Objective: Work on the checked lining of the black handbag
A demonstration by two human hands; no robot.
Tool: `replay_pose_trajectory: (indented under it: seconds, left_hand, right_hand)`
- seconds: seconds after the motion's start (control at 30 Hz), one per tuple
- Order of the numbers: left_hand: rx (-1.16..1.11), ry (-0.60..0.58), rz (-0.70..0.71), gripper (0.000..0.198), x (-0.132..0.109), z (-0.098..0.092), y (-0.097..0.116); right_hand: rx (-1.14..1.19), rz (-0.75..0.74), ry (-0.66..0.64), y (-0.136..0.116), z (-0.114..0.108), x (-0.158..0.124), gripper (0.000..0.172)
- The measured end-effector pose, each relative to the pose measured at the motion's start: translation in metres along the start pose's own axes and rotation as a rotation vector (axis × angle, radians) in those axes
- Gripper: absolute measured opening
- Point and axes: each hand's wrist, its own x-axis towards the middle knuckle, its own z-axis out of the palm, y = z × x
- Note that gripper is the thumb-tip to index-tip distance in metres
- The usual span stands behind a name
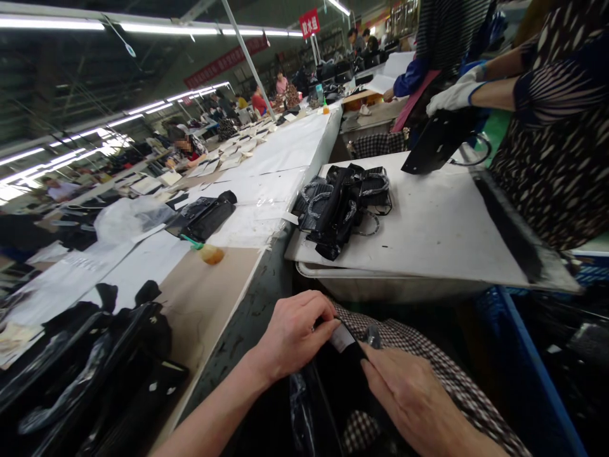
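Left hand: the left hand (299, 333) is pinching the upper edge of the black bag (349, 374) between thumb and curled fingers, just beside a white label (342, 337).
Right hand: the right hand (404, 381) is gripping the opposite edge of the same bag, some fingertips being hidden.
Black bag: it is lying low in front of the person, between the two hands, with clear wrap shining along its left side.
Checked cloth: brown-and-white checked cloth (442, 355) is showing beneath and beyond the right hand.
Blue crate: a blue crate (537, 374) is standing to the right, near the right forearm.
White board: ahead, a white board (428, 235) is carrying a pile of black bags with wrapped handles (340, 209).
Co-worker: a person in white gloves (457, 95) is holding a black panel (438, 139) over the board's far side.
Counter: on the left, the long counter (219, 292) is bearing a heap of black bags (90, 374), a green-nozzled bottle (210, 254), crumpled clear plastic (130, 219) and another dark bag (204, 214).
Background: a red sign (309, 23) is hanging above seated people.
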Motion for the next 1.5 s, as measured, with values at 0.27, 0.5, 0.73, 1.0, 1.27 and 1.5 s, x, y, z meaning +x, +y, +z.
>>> replay_pose_trajectory:
  seconds: [0.27, 0.5, 0.73, 1.0, 1.27, 1.5]
  left_hand:
    - [-0.049, 0.073, -0.033, 0.015, -0.012, 0.001, 0.019]
    - [-0.075, 0.161, -0.139, 0.016, -0.027, -0.003, 0.030]
    - [-0.110, 0.185, -0.277, 0.018, -0.032, -0.002, 0.040]
    - [-0.135, 0.215, -0.607, 0.032, -0.031, -0.005, 0.047]
    - [-0.266, 0.051, -0.705, 0.026, -0.030, -0.026, 0.064]
    - [-0.666, -0.129, -0.632, 0.025, 0.000, -0.061, 0.047]
  right_hand:
    - [0.465, 0.217, -0.167, -0.012, -0.022, 0.029, 0.044]
    - [0.437, 0.051, -0.038, -0.023, -0.002, 0.036, 0.036]
    - [0.233, -0.161, 0.159, -0.021, 0.012, 0.031, 0.037]
    - [0.145, -0.154, 0.171, -0.017, 0.014, 0.033, 0.037]
    - [0.140, -0.039, 0.024, -0.016, -0.010, 0.038, 0.035]
    - [-0.028, -0.080, -0.012, -0.032, -0.054, 0.055, 0.034]
